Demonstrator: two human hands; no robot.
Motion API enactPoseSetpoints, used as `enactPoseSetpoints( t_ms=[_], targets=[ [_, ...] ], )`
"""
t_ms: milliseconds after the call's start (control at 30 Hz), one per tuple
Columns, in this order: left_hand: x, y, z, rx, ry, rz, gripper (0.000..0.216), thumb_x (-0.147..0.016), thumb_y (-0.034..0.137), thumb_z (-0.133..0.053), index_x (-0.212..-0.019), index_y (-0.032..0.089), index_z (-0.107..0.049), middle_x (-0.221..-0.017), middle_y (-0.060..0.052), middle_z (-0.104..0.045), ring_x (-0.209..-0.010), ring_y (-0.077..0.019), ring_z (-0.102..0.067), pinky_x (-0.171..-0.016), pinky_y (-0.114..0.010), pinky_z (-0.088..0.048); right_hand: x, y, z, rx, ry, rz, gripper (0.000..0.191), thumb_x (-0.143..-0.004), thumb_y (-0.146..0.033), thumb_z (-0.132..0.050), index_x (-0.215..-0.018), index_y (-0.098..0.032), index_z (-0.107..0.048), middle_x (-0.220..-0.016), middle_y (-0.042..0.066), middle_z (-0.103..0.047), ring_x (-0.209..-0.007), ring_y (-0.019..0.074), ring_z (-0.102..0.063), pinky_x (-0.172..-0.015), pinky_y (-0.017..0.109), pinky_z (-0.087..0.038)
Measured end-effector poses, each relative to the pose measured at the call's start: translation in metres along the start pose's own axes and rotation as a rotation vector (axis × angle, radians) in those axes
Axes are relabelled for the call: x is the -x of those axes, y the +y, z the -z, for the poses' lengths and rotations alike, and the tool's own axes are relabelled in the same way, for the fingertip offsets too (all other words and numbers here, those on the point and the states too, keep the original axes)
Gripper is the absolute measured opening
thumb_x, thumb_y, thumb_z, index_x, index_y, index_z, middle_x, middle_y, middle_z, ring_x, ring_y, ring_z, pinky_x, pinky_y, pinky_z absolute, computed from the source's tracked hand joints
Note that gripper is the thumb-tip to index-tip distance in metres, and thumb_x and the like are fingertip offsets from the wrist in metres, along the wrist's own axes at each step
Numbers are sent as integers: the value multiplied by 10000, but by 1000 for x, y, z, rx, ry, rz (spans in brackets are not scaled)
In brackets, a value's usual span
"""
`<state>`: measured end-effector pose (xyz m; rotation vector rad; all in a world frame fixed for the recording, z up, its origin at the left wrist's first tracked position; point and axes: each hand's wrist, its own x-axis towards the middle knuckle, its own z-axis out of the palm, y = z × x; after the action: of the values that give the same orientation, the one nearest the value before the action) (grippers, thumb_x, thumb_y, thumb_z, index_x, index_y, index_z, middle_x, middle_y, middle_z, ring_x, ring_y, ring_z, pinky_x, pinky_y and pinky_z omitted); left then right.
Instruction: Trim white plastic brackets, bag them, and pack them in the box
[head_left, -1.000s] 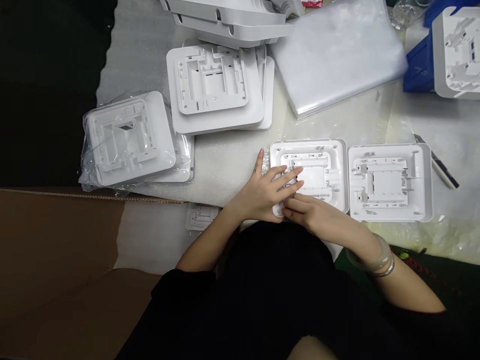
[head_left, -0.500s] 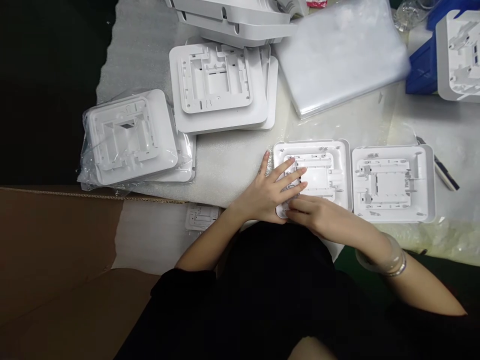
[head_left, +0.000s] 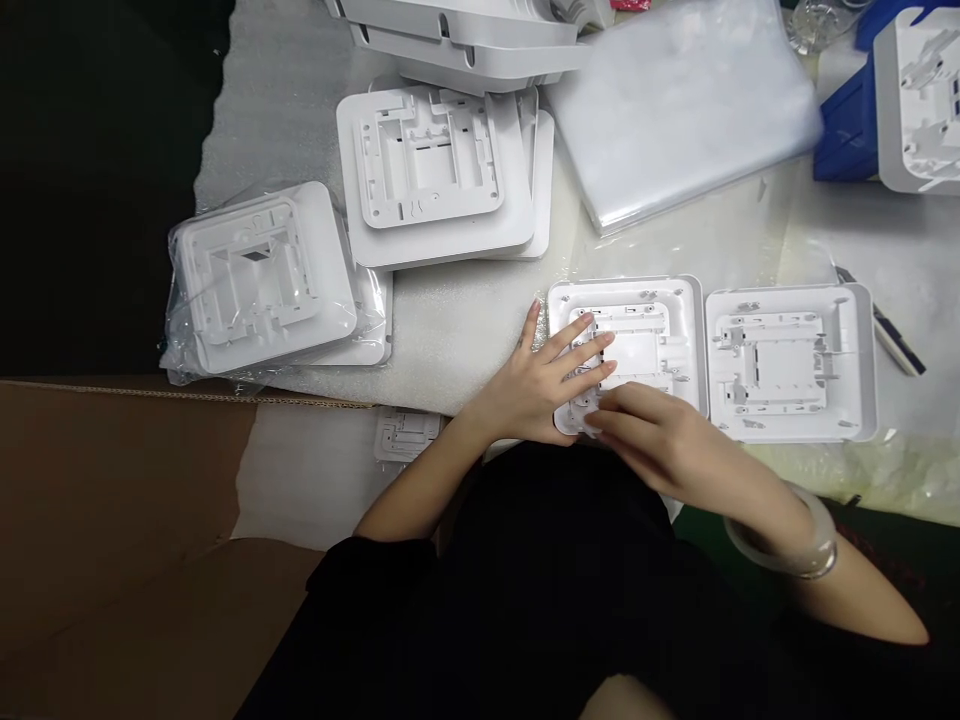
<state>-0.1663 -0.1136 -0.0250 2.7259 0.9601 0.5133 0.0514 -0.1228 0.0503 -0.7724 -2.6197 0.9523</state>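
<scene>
A white plastic housing lies with its hollow, ribbed inner side up in front of me. My left hand rests across its left part, fingers spread. My right hand is closed in a pinch over the housing's near left corner. Something small and whitish shows at those fingertips, too small to name. Close on the right lies a second white housing, also inner side up, with no hand on it.
White plastic covers are stacked at the back left, beside a bagged cover. A pile of clear plastic bags lies at the back. On the right are a craft knife and a blue bin with a white part on it.
My right hand has drawn slightly up and right from the housing's corner, its fingers still pinched. My left hand stays spread on the housing. The view has shifted a little.
</scene>
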Motion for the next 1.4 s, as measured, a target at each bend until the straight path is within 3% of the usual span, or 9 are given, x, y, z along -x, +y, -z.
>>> enactPoseSetpoints(
  t_ms=[233, 367, 667, 833, 933, 1100, 1233, 1333, 1400],
  targets=[
    [0, 1, -2, 36, 25, 10, 607, -865, 513, -587, -1375, 193, -508, -1547, -133, -413, -1491, -347, -254, -1162, -709, 82, -8, -12, -56, 64, 242, -70, 127, -959, -93, -472, -974, -121, -595, -843, 84, -577, -752, 172, -537, -637, 301, -491],
    [-1, 1, -3, 60, 61, -3, 542, -883, 437, -565, -1355, 174, -523, -1530, -145, -433, -1471, -300, -319, -1191, -657, 89, -11, -7, -70, 190, 297, -103, 196, -958, -81, -433, -843, -153, -574, -773, 61, -544, -695, 160, -471, -590, 297, -433],
    [-1, -3, -5, 39, 74, -41, 690, -858, 642, -551, -1358, 167, -528, -1525, -157, -437, -1460, -319, -334, -1179, -662, 120, -12, -8, -55, 23, 83, -126, 189, -971, -135, -439, -985, -123, -627, -907, 104, -561, -836, 199, -493, -715, 349, -460],
    [0, -1, -5, 36, 60, -10, 630, -873, 608, -551, -1365, 214, -528, -1526, -127, -445, -1471, -333, -307, -1162, -687, 126, -16, -11, -53, 176, -8, -131, 198, -919, -76, -416, -898, -128, -607, -885, 106, -576, -825, 228, -491, -701, 384, -452],
    [0, -1, -3, 42, 30, -6, 682, -854, 622, -575, -1391, 208, -505, -1536, -131, -429, -1481, -343, -283, -1157, -696, 121, -12, -12, -37, 61, -45, -168, 190, -935, -86, -401, -876, -149, -570, -861, 80, -554, -765, 192, -489, -672, 352, -464],
    [-1, -1, 1, 27, -20, -2, 774, -808, 607, -650, -1438, 200, -455, -1558, -139, -392, -1503, -366, -210, -1158, -712, 64, 9, -6, -7, -76, 391, -320, 123, -967, -164, -515, -1045, -213, -596, -999, 64, -554, -868, 165, -567, -720, 299, -499],
    [2, -3, 5, 73, -6, 7, 938, -780, 753, -591, -1484, 176, -363, -1558, -180, -374, -1513, -403, -132, -1136, -744, 57, 26, 1, -3, -58, 588, -394, 218, -920, -180, -616, -1119, -257, -660, -1154, 77, -603, -974, 200, -620, -724, 318, -537],
    [12, -2, 8, 162, 190, 124, 1055, -766, 894, -381, -1509, 160, -234, -1529, -230, -393, -1507, -401, -161, -1161, -728, -59, 38, 5, 1, -57, 700, -464, 274, -898, -201, -654, -1163, -268, -674, -1166, 77, -626, -961, 209, -641, -689, 333, -563],
    [17, 5, 11, 147, 419, 335, 833, -909, 774, -211, -1493, 180, -212, -1461, -211, -481, -1474, -358, -283, -1153, -683, -218, 44, 8, 7, -16, 772, -505, 276, -883, -211, -676, -1150, -276, -688, -1148, 72, -643, -951, 215, -648, -679, 347, -573]
  ],
)
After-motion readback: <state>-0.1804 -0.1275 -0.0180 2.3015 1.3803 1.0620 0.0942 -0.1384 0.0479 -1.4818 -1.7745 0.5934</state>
